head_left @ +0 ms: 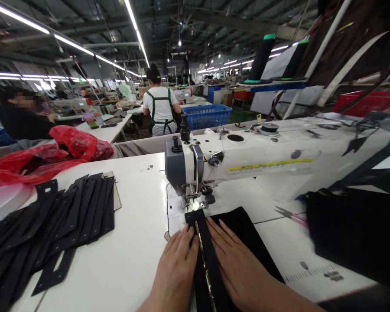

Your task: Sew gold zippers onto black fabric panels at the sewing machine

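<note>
The left hand (175, 271) lies palm down along the left edge of a long black strip (200, 213), its fingers extended and close together. It presses on the strip without closing around anything. The right hand (243, 271) is just as flat, its straight fingers along the strip's right side and over the black cloth (247, 227) there.

The strip, with a gold zipper (202, 253) down its middle, lies lengthwise on the white counter (139, 242). Its far end points to twelve o'clock, right by the needle area of a white sewing machine (273, 151), and most of its length is on the near side of the needle. By that placing, the work on this strip looks to be near one end, with the bulk of its length not past the needle. Whether any seam is already in it cannot be told, as black thread would not show on black.

At nine o'clock from the hands, a pile of black slotted pieces (81, 212) spreads loosely, unattached to the strip; whether they are finished is unclear. A red plastic bag (78, 143) is beyond them at ten o'clock. Small scissors (289, 215) rest at two o'clock, touching a dark heap of fabric (354, 242) at three o'clock.
</note>
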### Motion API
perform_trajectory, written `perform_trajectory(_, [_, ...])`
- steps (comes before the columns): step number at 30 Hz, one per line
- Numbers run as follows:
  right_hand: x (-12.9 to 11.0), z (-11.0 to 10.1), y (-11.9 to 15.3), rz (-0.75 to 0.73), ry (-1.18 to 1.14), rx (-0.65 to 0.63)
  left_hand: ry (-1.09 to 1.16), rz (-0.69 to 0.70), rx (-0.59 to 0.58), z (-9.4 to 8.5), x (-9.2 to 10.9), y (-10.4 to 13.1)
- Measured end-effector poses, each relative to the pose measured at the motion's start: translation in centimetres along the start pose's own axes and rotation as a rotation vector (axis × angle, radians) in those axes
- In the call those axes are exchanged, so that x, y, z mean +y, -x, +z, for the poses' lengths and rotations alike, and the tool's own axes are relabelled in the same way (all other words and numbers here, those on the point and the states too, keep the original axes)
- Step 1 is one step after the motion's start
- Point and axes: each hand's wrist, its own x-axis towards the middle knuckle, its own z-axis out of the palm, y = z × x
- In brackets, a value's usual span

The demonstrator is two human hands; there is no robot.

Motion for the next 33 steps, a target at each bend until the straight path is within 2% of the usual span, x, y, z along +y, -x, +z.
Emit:
perform_trajectory(2, [0.0,0.0,0.0,-0.001,-0.007,-0.003,0.01,0.006,0.004,0.3,0.0,0.1])
perform_trajectory(9, [0.3,0.2,-0.3,-0.009,-0.032,0.012,0.046,-0.067,0.138,2.2,0.3,0.5])
perform_trajectory(15, [1.2,0.5,-2.1,0.008,-0.034,0.041,0.007,0.042,-0.026,0.8,-1.9,-1.2])
perform_trajectory(20, [2.0,0.7,-3.3,0.004,-0.021,0.068,0.012,0.048,-0.058,1.0,-3.2,-2.4])
perform_trajectory(27, [2.3,0.9,-3.3,0.004,0.042,0.097,0.052,0.068,-0.04,1.8,-3.9,-2.1])
perform_trajectory(31, [2.5,0.9,-3.5,-0.008,0.034,0.091,0.042,0.058,0.038,2.0,-4.0,-2.2])
perform_trajectory(33, [2.6,0.8,-3.5,-0.011,0.04,0.085,0.018,0.08,0.031,2.0,-4.0,-2.2])
